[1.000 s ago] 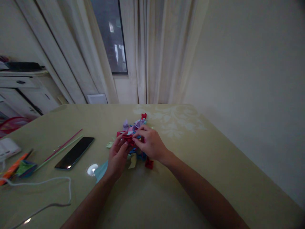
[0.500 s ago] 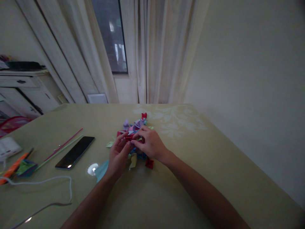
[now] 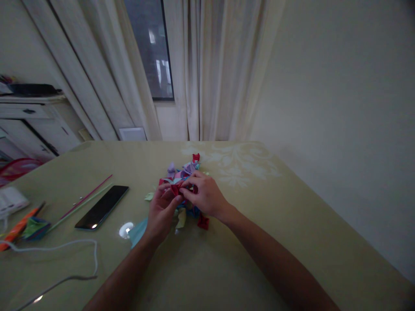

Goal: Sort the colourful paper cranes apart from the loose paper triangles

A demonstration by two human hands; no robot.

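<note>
Between my fingertips is a small red folded paper piece [image 3: 175, 189]. My left hand [image 3: 161, 211] grips its left side with thumb and fingers. From the right, my right hand [image 3: 207, 193] pinches the same piece between thumb and forefinger. Behind and beneath the hands lies a pile of folded paper pieces [image 3: 189, 169] in purple, blue, pink, red and yellow, partly covered by them. A dark red folded piece [image 3: 203, 222] rests just below my right wrist. A light blue paper sheet [image 3: 138, 232] pokes out beside my left wrist.
Left of my hands lies a black phone [image 3: 102, 207], with a pink and a green stick [image 3: 81, 206] beyond it. An orange cutter [image 3: 19, 226], a white cable [image 3: 58, 247] and a white power adapter [image 3: 12, 201] are at the far left. Curtains [image 3: 223, 73] hang behind the table.
My left fingers have shifted slightly back and loosened around the red paper piece, so more of it shows. My right hand has barely moved.
</note>
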